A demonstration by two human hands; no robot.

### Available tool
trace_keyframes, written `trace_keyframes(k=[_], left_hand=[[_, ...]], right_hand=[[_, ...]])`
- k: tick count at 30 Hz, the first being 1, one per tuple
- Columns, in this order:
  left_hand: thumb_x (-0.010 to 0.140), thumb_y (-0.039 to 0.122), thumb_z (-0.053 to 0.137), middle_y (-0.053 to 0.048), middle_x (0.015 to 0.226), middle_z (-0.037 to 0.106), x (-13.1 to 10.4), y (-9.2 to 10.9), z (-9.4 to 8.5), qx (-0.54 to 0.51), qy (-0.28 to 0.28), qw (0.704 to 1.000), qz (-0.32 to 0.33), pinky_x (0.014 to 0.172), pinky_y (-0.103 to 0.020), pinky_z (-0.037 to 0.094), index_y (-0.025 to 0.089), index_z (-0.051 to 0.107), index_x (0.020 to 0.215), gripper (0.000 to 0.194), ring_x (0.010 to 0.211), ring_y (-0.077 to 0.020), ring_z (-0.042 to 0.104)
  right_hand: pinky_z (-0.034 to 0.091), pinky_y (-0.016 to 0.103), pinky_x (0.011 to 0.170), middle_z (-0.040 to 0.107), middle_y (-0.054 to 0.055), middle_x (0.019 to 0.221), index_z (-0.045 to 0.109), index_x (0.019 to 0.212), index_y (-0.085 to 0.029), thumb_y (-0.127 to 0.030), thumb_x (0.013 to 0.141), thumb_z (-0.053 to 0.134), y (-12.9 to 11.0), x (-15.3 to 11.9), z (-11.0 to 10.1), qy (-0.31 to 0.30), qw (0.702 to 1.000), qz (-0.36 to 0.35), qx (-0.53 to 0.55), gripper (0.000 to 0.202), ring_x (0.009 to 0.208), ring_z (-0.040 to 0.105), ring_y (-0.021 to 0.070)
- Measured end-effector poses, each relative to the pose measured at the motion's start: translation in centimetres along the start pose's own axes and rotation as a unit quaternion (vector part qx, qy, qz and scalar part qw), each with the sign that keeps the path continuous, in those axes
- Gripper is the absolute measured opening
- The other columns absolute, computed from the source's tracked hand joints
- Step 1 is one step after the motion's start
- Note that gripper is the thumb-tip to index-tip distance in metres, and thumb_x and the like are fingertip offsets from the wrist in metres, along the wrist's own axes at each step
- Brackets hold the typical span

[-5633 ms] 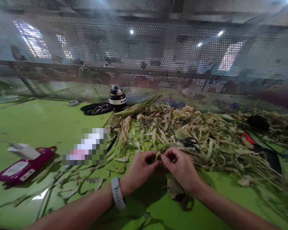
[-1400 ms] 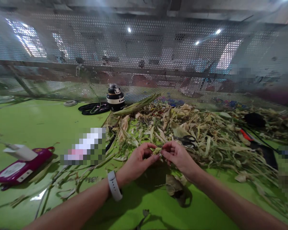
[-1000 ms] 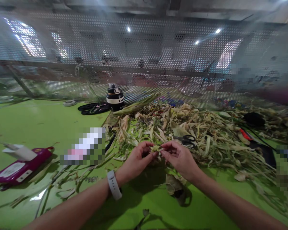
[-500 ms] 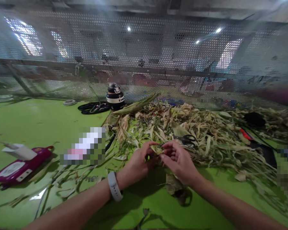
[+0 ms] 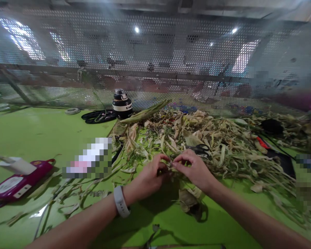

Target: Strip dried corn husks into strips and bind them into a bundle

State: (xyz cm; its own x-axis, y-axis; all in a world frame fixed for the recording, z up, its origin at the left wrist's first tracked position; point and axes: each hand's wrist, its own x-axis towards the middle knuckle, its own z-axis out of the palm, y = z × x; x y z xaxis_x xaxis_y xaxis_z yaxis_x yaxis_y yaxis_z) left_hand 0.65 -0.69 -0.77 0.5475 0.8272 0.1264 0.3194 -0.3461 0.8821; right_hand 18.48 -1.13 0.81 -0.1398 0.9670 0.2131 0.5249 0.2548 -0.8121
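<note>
My left hand [image 5: 155,173] and my right hand [image 5: 193,168] meet at the near edge of a heap of dried leaf strips [image 5: 230,145]. Fingers and thumb of each are pinched together around a small piece of plant matter, mostly hidden between the fingertips. Just beyond my right hand lie black-handled scissors [image 5: 200,149], partly among the strips. Below my hands a crumpled, brownish dried leaf piece [image 5: 188,200] rests on the green table [image 5: 134,224].
A dark bottle [image 5: 122,105] stands behind beside a long husk [image 5: 147,113] and a black coiled item [image 5: 98,116]. At left lie a magenta power strip [image 5: 18,183] with a white plug and a blurred-out object [image 5: 89,157]. A perforated screen [image 5: 155,69] rises behind.
My fingertips have drawn closer together, the right thumb and forefinger now pinching near the left ones. The pale piece between them shows less. The whole view has shifted slightly.
</note>
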Motion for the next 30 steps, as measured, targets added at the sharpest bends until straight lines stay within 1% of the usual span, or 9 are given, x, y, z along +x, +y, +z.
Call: trace_keyframes(k=[3, 6, 8, 11, 14, 20, 22, 25, 30], left_hand=[[0.082, 0.035, 0.051, 0.0, 0.075, 0.056, 0.4, 0.4, -0.5, -0.05, -0.065, 0.997, -0.007, 0.058, -0.023, 0.037, 0.017, 0.05, 0.097, 0.023, 0.066, -0.0135, 0.049], [0.084, 0.039, 0.047, 0.0, 0.078, 0.052, 0.4, 0.7, -0.8, -0.107, -0.143, 0.984, -0.015, 0.064, -0.023, 0.037, 0.016, 0.055, 0.091, 0.025, 0.07, -0.0128, 0.046], [0.084, 0.042, 0.047, 0.002, 0.072, 0.046, 0.3, 0.8, -0.9, -0.131, -0.178, 0.975, -0.039, 0.062, -0.022, 0.035, 0.016, 0.054, 0.086, 0.027, 0.066, -0.0116, 0.041], [0.082, 0.044, 0.05, 0.004, 0.066, 0.036, 0.0, 0.9, -0.8, -0.138, -0.215, 0.965, -0.054, 0.057, -0.021, 0.032, 0.017, 0.048, 0.073, 0.028, 0.061, -0.0101, 0.034], [0.082, 0.042, 0.05, 0.005, 0.065, 0.034, -0.2, 1.0, -0.8, -0.16, -0.24, 0.955, -0.062, 0.057, -0.021, 0.032, 0.017, 0.043, 0.068, 0.029, 0.06, -0.0096, 0.033], [0.079, 0.028, 0.052, 0.001, 0.068, 0.052, 0.0, 1.2, -0.9, -0.273, -0.232, 0.926, -0.115, 0.068, -0.025, 0.038, 0.015, 0.054, 0.073, 0.014, 0.067, -0.0121, 0.048], [0.077, 0.026, 0.05, -0.001, 0.066, 0.055, 0.0, 1.2, -0.7, -0.312, -0.218, 0.917, -0.121, 0.067, -0.026, 0.04, 0.015, 0.056, 0.071, 0.014, 0.065, -0.013, 0.05], [0.077, 0.032, 0.053, -0.001, 0.066, 0.055, -0.2, 1.2, -0.3, -0.371, -0.191, 0.9, -0.128, 0.064, -0.027, 0.041, 0.013, 0.058, 0.069, 0.021, 0.06, -0.0124, 0.05], [0.07, 0.031, 0.068, -0.001, 0.07, 0.058, -0.4, 0.9, -0.2, -0.374, -0.183, 0.895, -0.162, 0.07, -0.027, 0.041, 0.014, 0.061, 0.078, 0.021, 0.066, -0.0118, 0.053]], right_hand=[[0.039, 0.026, 0.065, 0.053, 0.001, 0.074, 0.066, 0.068, -0.016, -0.032, 0.069, 0.064, -0.3, -0.2, 0.1, -0.007, 0.994, 0.058, 0.092, 0.016, 0.071, 0.048, 0.0143], [0.037, 0.025, 0.063, 0.055, -0.001, 0.067, 0.062, 0.068, -0.015, -0.033, 0.066, 0.067, -0.6, -0.4, 0.4, -0.03, 0.966, 0.138, 0.216, 0.018, 0.066, 0.048, 0.0127], [0.037, 0.024, 0.061, 0.055, -0.001, 0.064, 0.061, 0.068, -0.015, -0.033, 0.065, 0.069, -0.6, -0.6, 0.7, -0.028, 0.949, 0.171, 0.265, 0.02, 0.063, 0.046, 0.0116], [0.036, 0.024, 0.06, 0.054, -0.001, 0.063, 0.06, 0.067, -0.014, -0.035, 0.065, 0.069, -0.7, -0.9, 1.0, -0.011, 0.941, 0.181, 0.284, 0.023, 0.061, 0.046, 0.0108], [0.036, 0.023, 0.059, 0.053, -0.001, 0.063, 0.059, 0.068, -0.014, -0.036, 0.065, 0.068, -0.9, -0.9, 1.2, 0.02, 0.944, 0.164, 0.285, 0.024, 0.061, 0.045, 0.0106], [0.037, 0.023, 0.058, 0.053, -0.001, 0.063, 0.058, 0.068, -0.015, -0.037, 0.065, 0.067, -1.0, -0.6, 1.3, 0.091, 0.949, 0.142, 0.266, 0.023, 0.061, 0.045, 0.0113], [0.037, 0.023, 0.058, 0.054, -0.001, 0.064, 0.058, 0.068, -0.015, -0.036, 0.067, 0.066, -0.8, -0.6, 1.4, 0.089, 0.958, 0.124, 0.241, 0.023, 0.061, 0.045, 0.0117], [0.038, 0.024, 0.058, 0.055, 0.0, 0.064, 0.06, 0.069, -0.014, -0.037, 0.069, 0.064, -0.4, -0.6, 1.6, 0.077, 0.972, 0.098, 0.199, 0.023, 0.061, 0.046, 0.0121], [0.04, 0.025, 0.062, 0.058, 0.001, 0.068, 0.061, 0.072, -0.014, -0.038, 0.07, 0.064, 0.1, -0.5, 1.5, 0.072, 0.972, 0.093, 0.205, 0.024, 0.064, 0.049, 0.0132]])
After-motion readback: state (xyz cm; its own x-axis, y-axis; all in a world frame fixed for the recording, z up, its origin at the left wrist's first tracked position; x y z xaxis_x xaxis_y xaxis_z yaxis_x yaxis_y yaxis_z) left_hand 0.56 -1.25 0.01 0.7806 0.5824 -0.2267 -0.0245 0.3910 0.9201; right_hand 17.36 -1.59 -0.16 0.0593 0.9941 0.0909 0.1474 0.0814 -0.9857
